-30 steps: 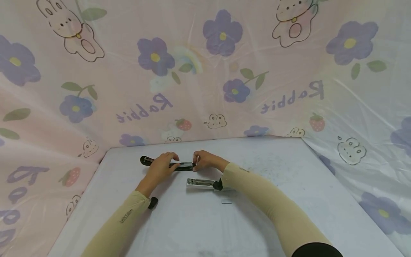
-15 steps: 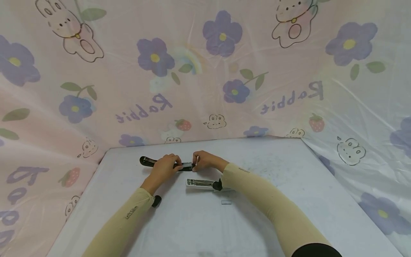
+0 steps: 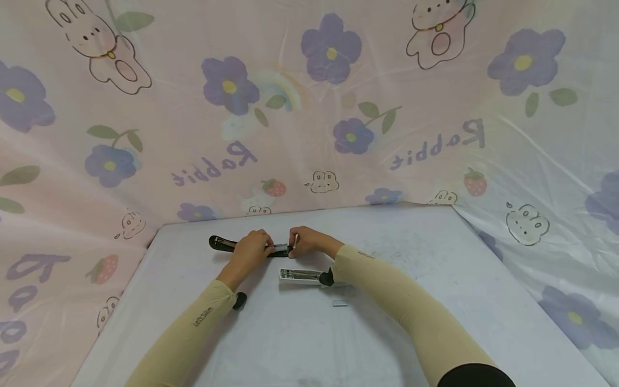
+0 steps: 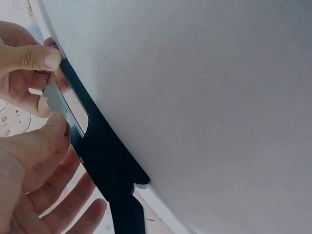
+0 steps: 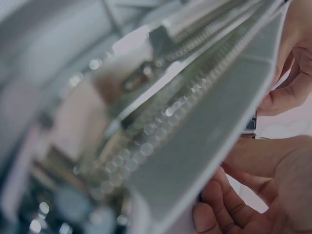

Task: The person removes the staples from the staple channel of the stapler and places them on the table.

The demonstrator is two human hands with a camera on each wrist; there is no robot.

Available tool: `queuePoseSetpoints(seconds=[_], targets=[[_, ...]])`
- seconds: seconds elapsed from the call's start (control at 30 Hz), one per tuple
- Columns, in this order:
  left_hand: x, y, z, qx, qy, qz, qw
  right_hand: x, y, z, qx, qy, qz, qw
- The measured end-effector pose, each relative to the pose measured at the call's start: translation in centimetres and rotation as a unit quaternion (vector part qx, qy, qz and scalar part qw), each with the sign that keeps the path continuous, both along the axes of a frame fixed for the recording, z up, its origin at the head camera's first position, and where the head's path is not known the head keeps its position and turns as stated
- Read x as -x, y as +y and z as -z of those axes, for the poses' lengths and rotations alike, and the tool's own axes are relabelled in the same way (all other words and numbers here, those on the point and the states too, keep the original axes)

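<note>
A black stapler (image 3: 222,243) lies at the far side of the white table, swung open. In the left wrist view, the thumb and fingers of my left hand (image 3: 247,251) pinch its metal magazine (image 4: 62,107), with the other fingers spread below. At the stapler's right end, my right hand (image 3: 308,242) pinches the tip of the black base (image 4: 102,124) between thumb and fingers. A white stapler (image 3: 300,275), opened up, lies nearer, below the right hand; it fills much of the right wrist view, blurred. The fingers hide part of the black stapler.
A small strip of staples (image 3: 340,303) lies on the white table (image 3: 290,344), in front of the white stapler. A patterned curtain (image 3: 290,129) hangs behind the table and along its sides. The right forearm reaches over the table beside the white stapler.
My left hand has shifted right along the black stapler, and its thumb and fingers have come together on the magazine. The right hand has stayed at the stapler's end.
</note>
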State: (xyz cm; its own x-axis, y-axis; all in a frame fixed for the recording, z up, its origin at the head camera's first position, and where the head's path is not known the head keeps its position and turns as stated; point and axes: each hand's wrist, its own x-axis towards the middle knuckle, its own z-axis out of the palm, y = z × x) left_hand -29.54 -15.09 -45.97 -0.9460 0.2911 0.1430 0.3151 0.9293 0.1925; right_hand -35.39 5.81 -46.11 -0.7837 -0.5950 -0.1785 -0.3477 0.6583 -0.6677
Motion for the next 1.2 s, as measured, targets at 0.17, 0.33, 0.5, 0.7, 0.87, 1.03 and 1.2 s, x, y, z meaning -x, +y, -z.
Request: queuePoseSetpoints(seconds=[0.17,0.33,0.5,0.7,0.87,1.03,1.2], targets=[[0.04,0.35,-0.24,0.001,-0.003,-0.009,1.0,0.17,-0.03,0.0,0.001,-0.001,0.001,1.0],[-0.06,0.25,-0.16,-0.017,-0.004,-0.023,0.9996,0.35,-0.02,0.16,0.004,-0.002,0.0,1.0],[-0.05,0.08,-0.06,-0.038,-0.015,-0.036,0.9985,0.21,-0.01,0.06,0.002,0.0,0.001,1.0],[0.2,0.04,-0.31,-0.059,-0.028,-0.043,0.9969,0.08,-0.05,-0.04,-0.003,0.006,0.005,1.0],[0.22,0.1,-0.47,-0.073,-0.031,-0.037,0.9962,0.12,-0.08,0.07,0.0,0.003,0.008,1.0],[0.15,0.16,-0.56,-0.086,-0.036,-0.034,0.9951,0.23,-0.11,0.3,0.004,0.001,0.006,1.0],[0.24,0.22,-0.71,-0.104,-0.04,-0.037,0.9931,0.23,-0.09,0.42,-0.003,0.006,0.008,1.0]])
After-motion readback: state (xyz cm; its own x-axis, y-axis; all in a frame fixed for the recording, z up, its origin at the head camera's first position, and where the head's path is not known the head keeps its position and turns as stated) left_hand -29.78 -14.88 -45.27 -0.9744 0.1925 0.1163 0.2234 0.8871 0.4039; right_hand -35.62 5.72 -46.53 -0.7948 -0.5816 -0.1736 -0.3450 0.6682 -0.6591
